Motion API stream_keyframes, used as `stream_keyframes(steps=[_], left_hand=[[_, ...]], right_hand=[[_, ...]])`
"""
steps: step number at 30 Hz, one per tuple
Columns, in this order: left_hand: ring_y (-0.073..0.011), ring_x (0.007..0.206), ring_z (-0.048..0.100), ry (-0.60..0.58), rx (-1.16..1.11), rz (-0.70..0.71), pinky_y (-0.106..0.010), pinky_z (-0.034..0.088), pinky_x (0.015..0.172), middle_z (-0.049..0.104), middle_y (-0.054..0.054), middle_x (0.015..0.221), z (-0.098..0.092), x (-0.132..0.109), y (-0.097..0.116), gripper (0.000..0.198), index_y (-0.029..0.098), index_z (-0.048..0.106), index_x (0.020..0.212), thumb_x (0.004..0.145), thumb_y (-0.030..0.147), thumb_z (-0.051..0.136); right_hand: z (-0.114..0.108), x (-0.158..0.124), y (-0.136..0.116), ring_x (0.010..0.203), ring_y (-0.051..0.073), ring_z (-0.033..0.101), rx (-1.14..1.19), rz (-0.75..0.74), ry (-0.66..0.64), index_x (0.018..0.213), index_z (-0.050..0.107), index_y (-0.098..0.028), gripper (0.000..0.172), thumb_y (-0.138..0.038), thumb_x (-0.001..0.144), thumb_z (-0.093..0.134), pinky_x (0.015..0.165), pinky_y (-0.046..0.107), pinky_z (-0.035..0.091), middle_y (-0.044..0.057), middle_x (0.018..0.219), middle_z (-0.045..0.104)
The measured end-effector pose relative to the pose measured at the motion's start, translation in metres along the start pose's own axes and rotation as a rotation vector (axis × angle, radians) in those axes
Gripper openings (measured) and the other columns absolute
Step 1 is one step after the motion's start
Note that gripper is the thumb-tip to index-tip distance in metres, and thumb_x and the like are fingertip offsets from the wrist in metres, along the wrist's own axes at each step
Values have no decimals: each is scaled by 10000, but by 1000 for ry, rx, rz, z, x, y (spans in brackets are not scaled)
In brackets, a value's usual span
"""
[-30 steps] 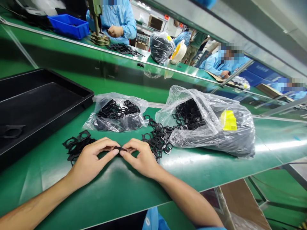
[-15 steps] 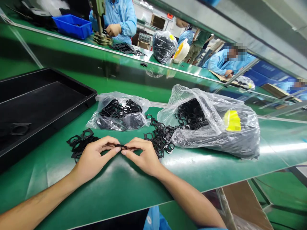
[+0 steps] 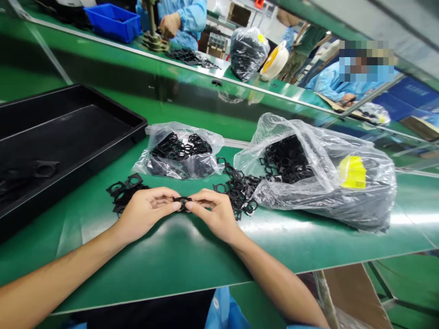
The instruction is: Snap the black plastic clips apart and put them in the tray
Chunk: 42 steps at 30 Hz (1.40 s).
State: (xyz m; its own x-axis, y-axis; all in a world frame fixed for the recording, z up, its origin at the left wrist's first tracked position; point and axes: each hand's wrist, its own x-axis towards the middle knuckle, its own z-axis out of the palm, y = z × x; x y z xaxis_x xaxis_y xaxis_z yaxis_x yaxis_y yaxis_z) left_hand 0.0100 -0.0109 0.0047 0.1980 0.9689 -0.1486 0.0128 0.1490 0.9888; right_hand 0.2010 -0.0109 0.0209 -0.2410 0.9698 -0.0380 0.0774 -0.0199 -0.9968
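Between both hands, just above the green tabletop [image 3: 164,269], is a small black ring-shaped part [image 3: 182,199]. My left hand [image 3: 146,212] pinches its left side with thumb and fingers. On its right side my right hand [image 3: 214,210] has the same kind of pinch. Fingertips cover much of the part. Flat black parts with round holes lie in a pile [image 3: 125,189] behind my left hand. Another heap of black parts [image 3: 240,187] lies behind my right hand, spilling from a large clear plastic bag [image 3: 318,201].
A smaller open plastic bag [image 3: 178,169] of black parts stands at the back. On the left is a black tray [image 3: 116,141] with some parts inside. Beyond the barrier, a co-worker's hand [image 3: 170,25] is by a press [image 3: 154,41], near a blue bin [image 3: 113,23].
The ring-shaped part has tipped so its opening now faces me more; before, it showed edge-on. Both hands still pinch it. The view has shifted slightly.
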Motion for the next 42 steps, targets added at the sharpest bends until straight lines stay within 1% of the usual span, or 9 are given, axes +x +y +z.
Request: stream_keyframes(steps=[4,8,14,18,22,29,35,39,42], left_hand=[[-213,768,740,7,-27,-3,-323,618,759,778,-76,819,-2,5,0,370,148,734,850,697,475,816],[-193,750,738,-7,-130,-47,-321,609,785,771,-61,799,-4,10,-1,357,134,730,861,650,389,865],[-189,731,750,-27,-294,-119,-317,608,777,764,-47,745,-6,11,-2,343,114,733,852,624,306,902],[-213,742,764,-95,-393,-162,-352,620,793,776,-69,770,-6,11,-3,365,102,732,860,625,314,914],[-182,710,751,-76,-423,-171,-318,622,764,772,-57,765,-5,10,-3,357,110,731,840,624,325,916],[-173,739,739,-1,-225,-18,-290,608,756,779,-62,820,-3,10,-2,357,130,720,849,670,400,868],[-157,755,713,-12,-25,101,-252,574,734,744,-34,809,-5,7,3,255,147,685,885,785,366,769],[-150,809,699,-4,74,180,-251,560,786,717,-19,839,-3,3,4,173,165,654,895,847,325,700],[-149,812,699,15,50,175,-247,556,776,715,-21,836,0,2,2,187,168,637,898,852,341,692]], right_hand=[[0,5,-3,650,132,662,30,35,-7,755,760,-168,362,-518,701,836,664,258,579,30,757,704],[-1,9,-2,655,143,685,93,72,-22,758,751,-176,339,-493,693,852,697,279,598,24,758,716],[-2,9,-3,632,142,696,119,77,-23,747,748,-192,288,-449,692,867,689,282,615,8,720,720],[0,9,-3,631,163,707,106,73,-4,747,745,-196,326,-492,681,864,696,317,639,23,739,739],[1,7,-2,644,170,719,74,36,-6,795,747,-195,336,-505,710,842,671,306,628,31,759,742],[0,4,-2,649,169,703,-56,18,-120,798,720,-188,320,-506,825,744,672,287,589,32,720,742],[0,2,1,683,165,686,-243,-156,-52,829,715,-189,187,-334,930,652,680,278,543,31,749,722],[0,0,1,696,169,648,-445,-288,-25,832,715,-201,185,-296,954,614,700,296,518,39,751,709],[1,0,2,690,170,638,-489,-320,-35,862,716,-205,176,-297,960,603,685,297,511,40,750,701]])
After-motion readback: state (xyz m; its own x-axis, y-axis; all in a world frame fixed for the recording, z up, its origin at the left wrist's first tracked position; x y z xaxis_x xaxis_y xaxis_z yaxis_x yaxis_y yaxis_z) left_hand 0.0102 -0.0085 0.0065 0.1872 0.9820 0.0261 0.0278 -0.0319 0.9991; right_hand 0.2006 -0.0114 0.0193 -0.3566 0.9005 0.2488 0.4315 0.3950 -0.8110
